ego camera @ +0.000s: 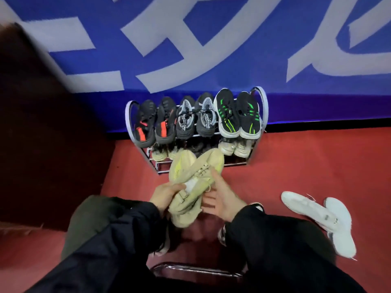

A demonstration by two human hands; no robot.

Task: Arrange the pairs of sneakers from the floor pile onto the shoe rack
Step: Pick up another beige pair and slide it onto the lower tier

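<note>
Beige sneakers [195, 182], a pair held together in the air just before the shoe rack [257, 144], are gripped at the heels by the left hand [166, 196], while the right hand [222, 199] lies loosely open against their side. Best to level both toes and slide them into the middle gap of the lower shelf, between the pale pairs there. White sneakers [321, 218] wait on the floor.

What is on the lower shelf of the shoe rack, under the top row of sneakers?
On the shoe rack, the lower shelf shows pale toes at the left and a whitish pair at the right. The middle is dark and partly covered by the beige sneakers held in front.
</note>
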